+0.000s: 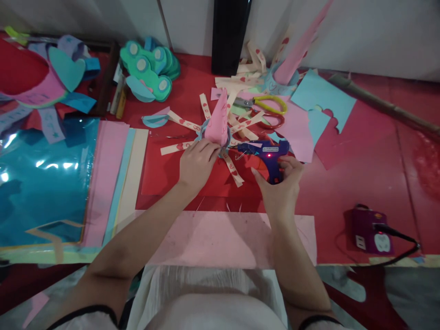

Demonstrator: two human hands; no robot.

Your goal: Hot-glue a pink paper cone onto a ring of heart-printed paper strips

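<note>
My left hand [199, 165] has its fingers closed on the near edge of a paper craft, at the base of its pink cone [218, 121]. The cone stands in a small blue ring, and cream strips [184, 121] with red hearts and letters spread out around it. In my right hand [282, 181] is a blue glue gun [271, 153] with a lit red light, its nozzle pointing left at the ring. My right fingers are round the handle, the thumb apart from it. The nozzle tip is close to my left fingertips; contact cannot be made out.
Yellow-handled scissors [270, 103] lie behind the glue gun. Green paper shapes [151, 68], another pink cone [299, 50] and blue paper [323, 98] are at the back. A purple power adapter [371, 229] with a cable sits right; paper sheets [106, 183] lie left.
</note>
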